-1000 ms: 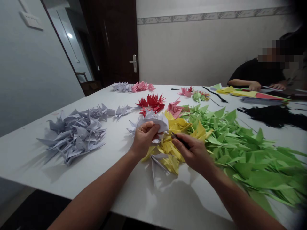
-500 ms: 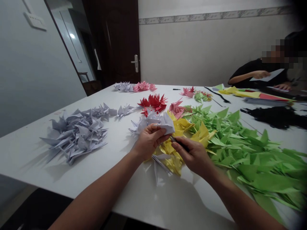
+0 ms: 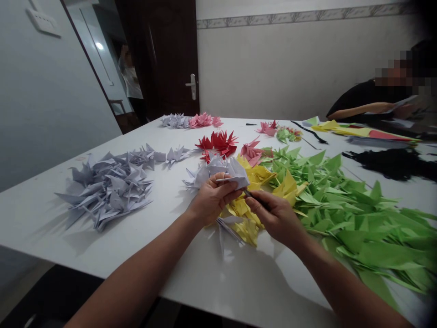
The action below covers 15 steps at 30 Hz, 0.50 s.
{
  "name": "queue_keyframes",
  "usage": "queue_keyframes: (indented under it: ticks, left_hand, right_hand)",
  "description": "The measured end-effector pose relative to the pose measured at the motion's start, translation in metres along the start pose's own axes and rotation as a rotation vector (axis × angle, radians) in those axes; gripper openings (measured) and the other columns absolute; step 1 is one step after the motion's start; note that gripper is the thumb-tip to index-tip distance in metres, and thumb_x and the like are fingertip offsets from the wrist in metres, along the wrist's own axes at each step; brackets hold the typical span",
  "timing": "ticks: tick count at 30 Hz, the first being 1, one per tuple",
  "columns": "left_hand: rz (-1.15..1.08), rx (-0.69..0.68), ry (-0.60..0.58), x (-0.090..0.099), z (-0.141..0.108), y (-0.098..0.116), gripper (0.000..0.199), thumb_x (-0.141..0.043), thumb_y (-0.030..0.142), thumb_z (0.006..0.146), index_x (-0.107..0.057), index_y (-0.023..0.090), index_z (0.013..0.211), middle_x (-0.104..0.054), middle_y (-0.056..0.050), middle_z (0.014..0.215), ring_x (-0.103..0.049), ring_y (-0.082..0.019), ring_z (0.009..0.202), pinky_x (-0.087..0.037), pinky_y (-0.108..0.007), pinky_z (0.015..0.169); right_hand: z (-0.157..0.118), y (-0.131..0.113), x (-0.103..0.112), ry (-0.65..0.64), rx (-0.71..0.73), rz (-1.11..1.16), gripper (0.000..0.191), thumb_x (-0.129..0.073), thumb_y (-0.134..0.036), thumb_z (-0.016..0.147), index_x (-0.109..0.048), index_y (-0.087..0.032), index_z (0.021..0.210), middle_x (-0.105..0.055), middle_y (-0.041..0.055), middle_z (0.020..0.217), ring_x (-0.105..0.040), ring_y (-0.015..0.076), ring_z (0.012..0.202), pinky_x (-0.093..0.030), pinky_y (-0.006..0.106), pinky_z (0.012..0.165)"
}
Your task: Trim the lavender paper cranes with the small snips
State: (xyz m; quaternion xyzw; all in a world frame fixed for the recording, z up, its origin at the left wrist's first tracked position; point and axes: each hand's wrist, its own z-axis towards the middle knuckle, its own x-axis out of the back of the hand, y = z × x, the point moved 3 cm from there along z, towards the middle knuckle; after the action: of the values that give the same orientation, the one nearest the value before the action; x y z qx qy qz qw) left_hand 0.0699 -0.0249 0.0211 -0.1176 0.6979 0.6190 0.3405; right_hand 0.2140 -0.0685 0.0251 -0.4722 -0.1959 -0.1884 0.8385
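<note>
Newly visible, a standing person (image 3: 129,77) appears beside the dark door beyond the white table (image 3: 37,214).

Folded paper cranes lie in colour-sorted heaps: green cranes (image 3: 358,228) spread across the right side, lilac-grey cranes (image 3: 109,191) on the left, and yellow cranes (image 3: 288,189), red cranes (image 3: 216,143) and pink cranes (image 3: 201,120) toward the middle and far edge. Flat yellow and red sheets (image 3: 372,132) lie near the far right corner, by a co-worker's arm (image 3: 362,108). The heaps stop short of the front edge, leaving room for the forearms. Above the yellow cranes, the left hand (image 3: 213,198) curls closed around a white paper crane (image 3: 232,173); the right hand (image 3: 275,221) pinches a slim dark tool (image 3: 251,195), partly hidden, at that crane's lower edge.
</note>
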Motion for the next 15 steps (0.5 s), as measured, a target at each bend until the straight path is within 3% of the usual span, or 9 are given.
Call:
queue_keyframes:
  ticks: [15]
  left_hand:
    - [0.006, 0.014, 0.013, 0.0008, -0.0009, -0.0007, 0.025, -0.079, 0.012, 0.062, -0.058, 0.015, 0.075, -0.069, 0.001, 0.075, -0.070, -0.012, 0.074, -0.057, -0.018, 0.067]
  right_hand:
    - [0.0004, -0.0007, 0.0005, 0.008, -0.022, 0.018, 0.026, -0.051, -0.036, 0.086, -0.066, -0.017, 0.076, -0.057, 0.0004, 0.058, -0.049, 0.0119, 0.053, -0.039, 0.024, 0.050]
